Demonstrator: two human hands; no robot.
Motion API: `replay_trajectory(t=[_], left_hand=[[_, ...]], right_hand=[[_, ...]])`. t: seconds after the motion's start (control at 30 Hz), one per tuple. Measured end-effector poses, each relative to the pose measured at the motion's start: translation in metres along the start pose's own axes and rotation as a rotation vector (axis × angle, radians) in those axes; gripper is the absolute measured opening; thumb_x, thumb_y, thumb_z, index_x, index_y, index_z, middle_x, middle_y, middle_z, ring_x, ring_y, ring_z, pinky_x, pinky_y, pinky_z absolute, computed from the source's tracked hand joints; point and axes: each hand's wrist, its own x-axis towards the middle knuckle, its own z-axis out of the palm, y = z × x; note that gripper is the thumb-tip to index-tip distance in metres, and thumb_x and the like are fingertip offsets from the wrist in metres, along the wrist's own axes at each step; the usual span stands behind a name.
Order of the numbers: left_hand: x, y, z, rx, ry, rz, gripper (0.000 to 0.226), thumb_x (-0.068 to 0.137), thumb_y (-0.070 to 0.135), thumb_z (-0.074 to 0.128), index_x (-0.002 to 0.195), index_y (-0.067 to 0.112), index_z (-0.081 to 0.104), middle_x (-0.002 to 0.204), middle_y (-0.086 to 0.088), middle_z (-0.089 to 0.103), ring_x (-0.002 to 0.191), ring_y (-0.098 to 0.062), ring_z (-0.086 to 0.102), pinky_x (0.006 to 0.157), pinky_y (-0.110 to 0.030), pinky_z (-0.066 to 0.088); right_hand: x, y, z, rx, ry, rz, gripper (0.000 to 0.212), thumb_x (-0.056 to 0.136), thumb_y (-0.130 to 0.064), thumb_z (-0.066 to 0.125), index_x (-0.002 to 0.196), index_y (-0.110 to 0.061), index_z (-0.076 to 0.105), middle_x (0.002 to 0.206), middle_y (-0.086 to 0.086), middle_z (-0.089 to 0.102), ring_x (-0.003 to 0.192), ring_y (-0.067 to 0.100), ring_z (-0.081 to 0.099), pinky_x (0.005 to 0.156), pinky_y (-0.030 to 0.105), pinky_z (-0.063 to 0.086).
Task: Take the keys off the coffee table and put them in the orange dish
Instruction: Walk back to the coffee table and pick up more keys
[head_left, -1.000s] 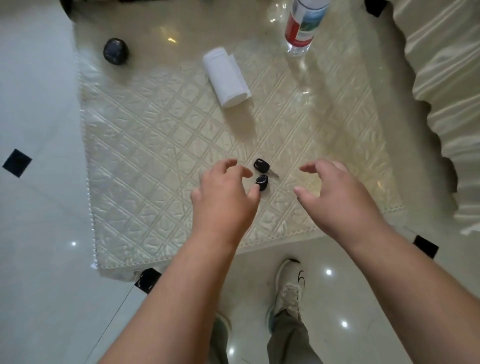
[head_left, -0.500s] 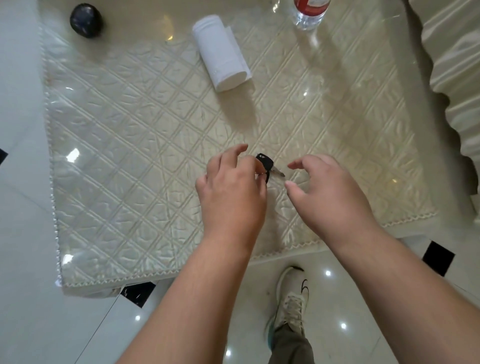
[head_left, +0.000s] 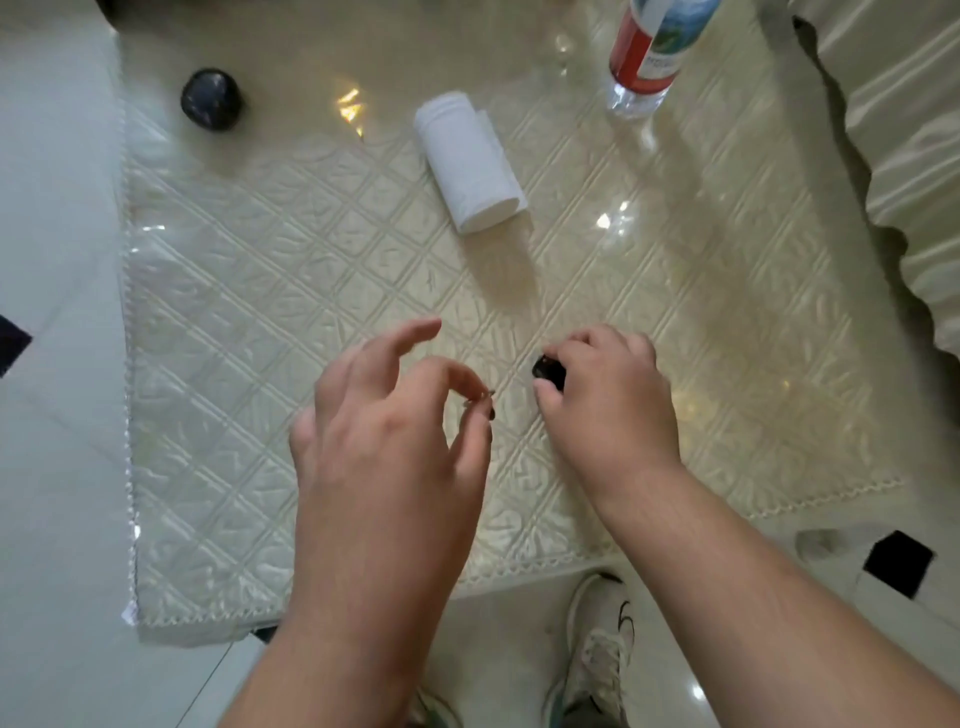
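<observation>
Two keys with black heads are in my hands over the coffee table (head_left: 260, 322), which wears a cream quilted cover under clear plastic. My left hand (head_left: 395, 431) pinches one key (head_left: 485, 402) between thumb and forefinger; only a bit of its metal and black head shows. My right hand (head_left: 608, 400) is closed over the other black key (head_left: 548, 370) at table level, to the right of the left hand. No orange dish is in view.
A white paper roll (head_left: 470, 161) lies at the table's middle back. A water bottle with a red label (head_left: 649, 52) stands at the back right, a dark round object (head_left: 212, 98) at the back left. A cream sofa cover (head_left: 904, 156) borders the right. My shoe (head_left: 597, 654) is on the tiled floor.
The two keys lay together between my hands. Now they are apart: my left hand has one pinched and pulled left, my right hand has closed on the other.
</observation>
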Motion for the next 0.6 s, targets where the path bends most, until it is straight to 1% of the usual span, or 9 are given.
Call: replay_trajectory(t=[0.07,0.13,0.2,0.3,0.43,0.53,0.6], left_hand=[[0.0,-0.002,0.0,0.005,-0.007,-0.006,0.009,0.084,0.041,0.067,0.09,0.041,0.06,0.134,0.018,0.048,0.127,-0.012,0.037,0.091,-0.04,0.026],[0.0,-0.003,0.0,-0.002,-0.017,-0.014,0.008,0.085,0.041,0.066,0.091,0.041,0.06,0.135,0.018,0.047,0.127,-0.012,0.036,0.093,-0.039,0.025],[0.0,-0.003,-0.003,-0.002,-0.023,-0.015,0.008,0.085,0.04,0.065,0.092,0.04,0.061,0.136,0.017,0.047,0.128,-0.012,0.036,0.093,-0.038,0.025],[0.002,-0.002,-0.011,-0.011,-0.009,-0.017,0.008,0.085,0.04,0.065,0.093,0.039,0.062,0.137,0.018,0.046,0.129,-0.011,0.035,0.093,-0.037,0.025],[0.009,0.008,-0.033,-0.023,0.014,0.008,0.008,0.085,0.041,0.065,0.092,0.039,0.062,0.137,0.018,0.046,0.129,-0.011,0.035,0.095,-0.043,0.03],[0.014,0.025,-0.06,-0.03,0.017,0.039,0.008,0.085,0.042,0.064,0.092,0.038,0.062,0.138,0.018,0.046,0.128,-0.012,0.035,0.092,-0.04,0.029],[0.018,0.039,-0.084,-0.03,0.04,0.056,0.008,0.084,0.042,0.064,0.091,0.039,0.062,0.138,0.018,0.045,0.127,-0.012,0.036,0.088,-0.038,0.027]], right_hand=[[0.0,-0.003,0.002,-0.057,0.034,-0.002,0.016,0.087,-0.033,0.064,0.101,-0.026,0.068,0.103,-0.007,0.061,0.105,0.022,0.048,0.078,0.037,0.035],[0.003,-0.005,0.0,-0.074,0.054,0.002,0.008,0.083,-0.031,0.067,0.089,-0.028,0.063,0.092,-0.007,0.06,0.098,0.023,0.05,0.076,0.038,0.031],[0.006,-0.008,-0.002,-0.09,0.032,-0.003,0.009,0.082,-0.03,0.068,0.082,-0.028,0.059,0.085,-0.007,0.059,0.094,0.024,0.051,0.076,0.039,0.031],[0.008,-0.012,-0.009,-0.068,-0.002,-0.017,0.009,0.084,-0.036,0.068,0.087,-0.028,0.063,0.085,-0.007,0.064,0.095,0.025,0.054,0.079,0.039,0.034],[0.007,-0.018,-0.037,-0.027,0.028,-0.036,0.013,0.087,-0.042,0.066,0.092,-0.031,0.07,0.082,-0.011,0.069,0.092,0.021,0.058,0.084,0.038,0.038],[0.002,-0.029,-0.076,0.009,0.077,-0.068,0.012,0.088,-0.039,0.065,0.093,-0.031,0.072,0.083,-0.01,0.071,0.089,0.022,0.061,0.082,0.037,0.039],[-0.005,-0.041,-0.111,0.054,0.122,-0.099,0.013,0.088,-0.035,0.067,0.098,-0.03,0.073,0.086,-0.009,0.072,0.091,0.023,0.061,0.082,0.039,0.045]])
